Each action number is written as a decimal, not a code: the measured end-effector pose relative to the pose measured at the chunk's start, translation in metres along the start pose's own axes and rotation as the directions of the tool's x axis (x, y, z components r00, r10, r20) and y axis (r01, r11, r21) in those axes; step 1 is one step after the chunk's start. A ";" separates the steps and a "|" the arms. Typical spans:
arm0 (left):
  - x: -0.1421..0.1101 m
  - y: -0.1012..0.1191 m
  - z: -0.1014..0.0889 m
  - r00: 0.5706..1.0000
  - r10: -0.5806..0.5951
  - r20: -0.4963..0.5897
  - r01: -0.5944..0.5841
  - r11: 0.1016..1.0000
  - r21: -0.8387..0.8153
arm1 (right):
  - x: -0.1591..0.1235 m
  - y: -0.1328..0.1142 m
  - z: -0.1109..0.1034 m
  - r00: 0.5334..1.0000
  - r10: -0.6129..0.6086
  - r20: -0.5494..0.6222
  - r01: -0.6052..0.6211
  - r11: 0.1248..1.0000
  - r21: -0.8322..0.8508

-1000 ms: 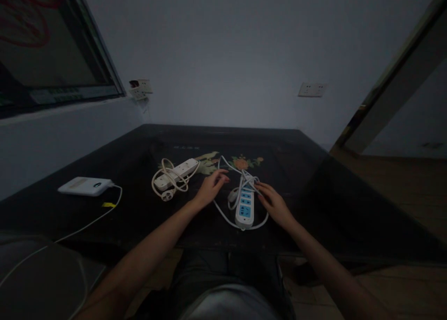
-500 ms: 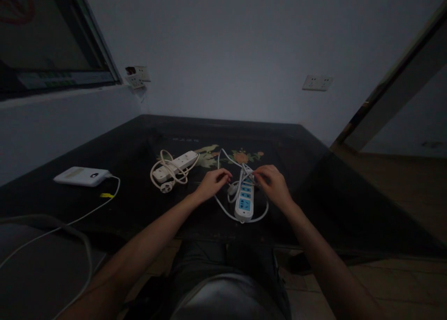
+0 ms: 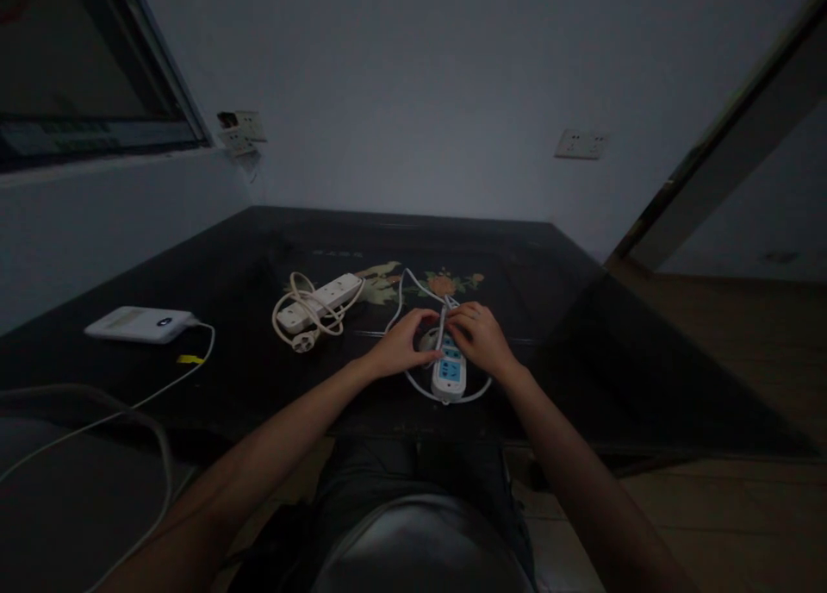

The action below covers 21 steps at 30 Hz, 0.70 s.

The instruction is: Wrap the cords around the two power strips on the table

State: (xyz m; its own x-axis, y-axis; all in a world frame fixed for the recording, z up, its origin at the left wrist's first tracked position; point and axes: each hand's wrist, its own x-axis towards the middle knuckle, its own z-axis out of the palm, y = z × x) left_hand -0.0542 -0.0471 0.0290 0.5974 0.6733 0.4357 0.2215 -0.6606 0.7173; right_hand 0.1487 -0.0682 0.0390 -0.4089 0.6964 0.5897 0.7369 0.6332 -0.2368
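A white power strip (image 3: 448, 389) with blue sockets lies lengthwise in front of me on the dark table. Its white cord (image 3: 401, 291) loops around and across it, and a grey-white plug (image 3: 427, 341) shows beside its left side. My left hand (image 3: 401, 345) curves around the plug, thumb and forefinger apart, their tips at the cord over the strip. Bent over the strip's far half, my right hand (image 3: 479, 339) has its fingers closed on the cord there. Its fingertips and that part of the strip are partly hidden.
Left of my hands lies a second white power strip (image 3: 332, 292) with its cord (image 3: 277, 321) tangled over it. A white device (image 3: 138, 324) with a cable and a yellow tag (image 3: 190, 359) sits farther left. Wall sockets (image 3: 581, 144) are beyond the table (image 3: 388, 222).
Both hands have moved closer together over the blue-socket strip. My left thumb and forefinger have spread around the plug, and my right hand now covers the strip's far half. The view has shifted slightly.
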 end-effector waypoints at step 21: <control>0.003 -0.004 -0.007 0.997 -0.077 0.006 0.078 0.989 -0.122 | 0.002 0.006 0.004 0.993 0.010 0.122 0.008 0.990 -0.143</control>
State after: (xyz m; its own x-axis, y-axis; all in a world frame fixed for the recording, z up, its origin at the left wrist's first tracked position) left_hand -0.0587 -0.0401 0.0312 0.5832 0.7203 0.3755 0.1714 -0.5610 0.8099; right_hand 0.1498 -0.0620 0.0360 -0.4641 0.7386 0.4889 0.8033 0.5836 -0.1191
